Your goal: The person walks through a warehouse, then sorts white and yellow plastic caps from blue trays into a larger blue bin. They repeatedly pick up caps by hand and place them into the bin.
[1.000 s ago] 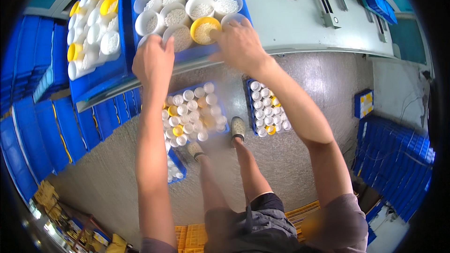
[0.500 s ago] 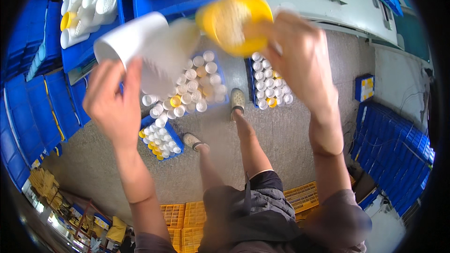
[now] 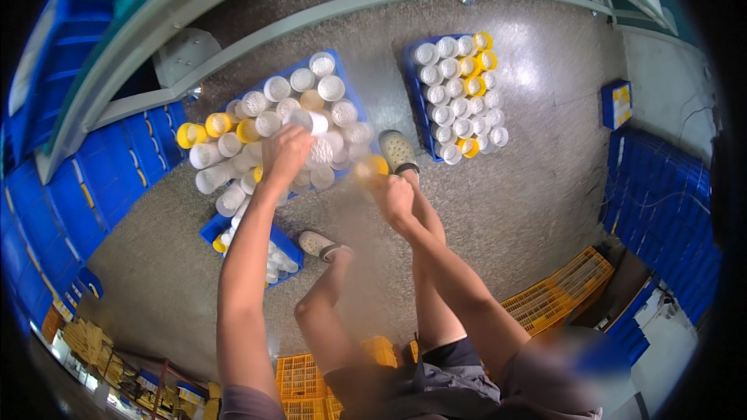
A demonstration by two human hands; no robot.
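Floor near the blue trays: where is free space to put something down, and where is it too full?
Bare grey floor lies open right of the right hand, between the far jar tray and the yellow crates. Another free patch is left of the left hand. The near tray, packed with white jars, is crowded.

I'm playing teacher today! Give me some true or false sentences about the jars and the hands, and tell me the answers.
1. The left hand holds a white jar. True.
2. The blue tray under the hands is filled with red jars. False: they are white, some with yellow lids.
3. The right hand holds a yellow lid. True, though it is blurred.
4. The second tray of jars sits on a table. False: it rests on the grey floor.
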